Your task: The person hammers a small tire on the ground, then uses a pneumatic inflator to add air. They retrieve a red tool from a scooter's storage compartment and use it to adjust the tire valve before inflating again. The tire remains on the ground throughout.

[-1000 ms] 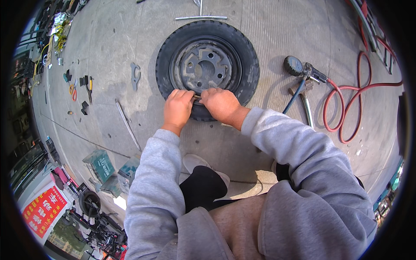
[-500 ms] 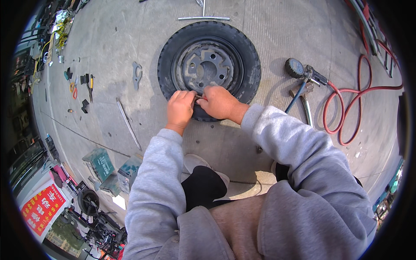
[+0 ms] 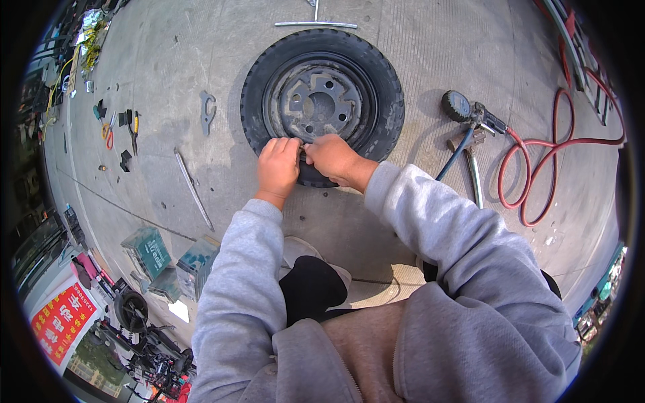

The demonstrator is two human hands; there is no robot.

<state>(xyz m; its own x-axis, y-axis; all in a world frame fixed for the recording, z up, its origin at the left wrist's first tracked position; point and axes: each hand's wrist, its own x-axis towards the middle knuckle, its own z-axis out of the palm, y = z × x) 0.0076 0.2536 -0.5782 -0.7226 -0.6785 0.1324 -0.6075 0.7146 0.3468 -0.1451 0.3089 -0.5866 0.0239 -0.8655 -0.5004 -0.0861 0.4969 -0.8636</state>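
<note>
A black tyre on a dark, worn steel wheel [image 3: 348, 97] lies flat on the concrete. Over its near side, where rim and tyre meet, my two hands work close together. My left hand [image 3: 279, 161] has its fingers curled down at the rim's near left edge. Just beside it, my right hand [image 3: 334, 157] is closed in a pinch, thumb toward the left fingers. Whatever small thing sits between the fingertips is mostly covered by the hands, and I cannot make it out.
Right of the tyre lie a tyre inflator with a round gauge [image 3: 457, 106], a hammer [image 3: 474, 168] and a coiled red hose [image 3: 531, 181]. A metal bar [image 3: 193, 189], a flat grey tool [image 3: 207, 113], pliers [image 3: 134, 133] and scissors [image 3: 107, 136] lie left. Plastic boxes [image 3: 148, 252] stand nearer; a T-shaped wrench [image 3: 316, 24] lies beyond.
My right hand has shifted slightly left and turned a little, its wrist now lower. The left hand stays nearly in place. The whole view has moved slightly.
</note>
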